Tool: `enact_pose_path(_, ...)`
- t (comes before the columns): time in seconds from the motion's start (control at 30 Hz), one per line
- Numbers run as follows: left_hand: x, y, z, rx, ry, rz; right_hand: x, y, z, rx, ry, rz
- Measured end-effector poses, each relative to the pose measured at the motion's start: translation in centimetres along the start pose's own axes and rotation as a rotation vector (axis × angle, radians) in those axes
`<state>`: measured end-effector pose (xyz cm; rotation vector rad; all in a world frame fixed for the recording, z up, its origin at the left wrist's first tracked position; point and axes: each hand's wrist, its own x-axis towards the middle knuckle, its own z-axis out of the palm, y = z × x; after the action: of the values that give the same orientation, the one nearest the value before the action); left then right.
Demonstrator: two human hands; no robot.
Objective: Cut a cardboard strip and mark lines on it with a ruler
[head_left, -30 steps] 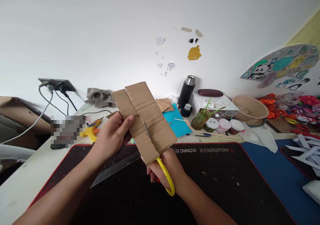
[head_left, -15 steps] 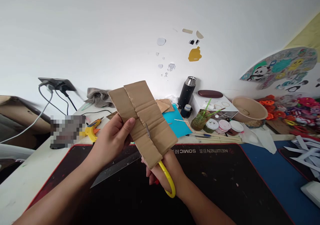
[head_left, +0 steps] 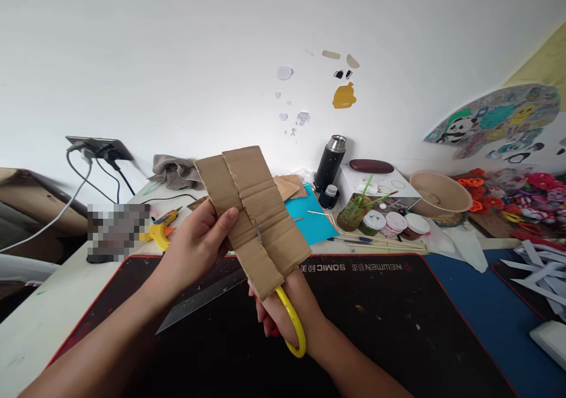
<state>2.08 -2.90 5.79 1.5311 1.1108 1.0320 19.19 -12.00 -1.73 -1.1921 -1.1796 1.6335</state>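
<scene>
A piece of brown corrugated cardboard (head_left: 278, 215) is held up over the desk, tilted. My left hand (head_left: 198, 239) pinches its left edge, thumb on the front face and fingers behind. A long, ragged cut runs down the cardboard. Below and partly behind the cardboard, my right hand (head_left: 283, 312) is closed on a pair of scissors (head_left: 293, 311) with yellow and red handles. Part of a metal blade pokes through the cut; most of the scissors and the right fingers are hidden.
Under my hands lies a black desk mat (head_left: 375, 327) with a metal ruler (head_left: 194, 306) on it. A yellow glue gun (head_left: 157, 234) is at the left. Behind stand a black thermos (head_left: 329, 165), paint jars (head_left: 372, 223) and a beige bowl (head_left: 442, 191); paper strips (head_left: 537, 277) lie right.
The cardboard's lower end and my right hand with the scissors have shifted slightly left and down. The blade shows a little less in the cut. My left hand keeps its hold.
</scene>
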Motion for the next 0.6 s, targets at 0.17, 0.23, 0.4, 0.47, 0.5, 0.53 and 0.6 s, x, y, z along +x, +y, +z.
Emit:
enact_pose_path(0.17,0.3,-0.6,-0.1,0.025,0.003,-0.013,0.0,-0.2,0.3,-0.027,0.034,0.044)
enact_pose_path(0.23,0.4,-0.9,-0.1,0.031,0.007,-0.021,0.0,-0.1,0.4,-0.040,0.038,0.046)
enact_pose_path(0.4,0.5,-0.8,0.0,0.041,0.014,0.005,0.2,0.1,0.7,-0.058,0.042,0.029)
enact_pose_path(0.47,0.6,-0.4,0.1,0.028,0.001,0.023,0.2,0.1,0.8,-0.067,0.057,0.036)
enact_pose_path(0.5,0.6,-0.3,0.1,0.022,-0.007,0.031,0.3,0.1,0.8,-0.069,0.065,0.042)
enact_pose_path(0.53,0.6,-0.1,0.2,0.020,-0.015,0.040,0.4,0.1,0.8,-0.072,0.070,0.044)
enact_pose_path(0.6,0.7,0.1,0.2,0.021,-0.033,0.054,0.5,0.2,0.6,-0.076,0.063,0.043)
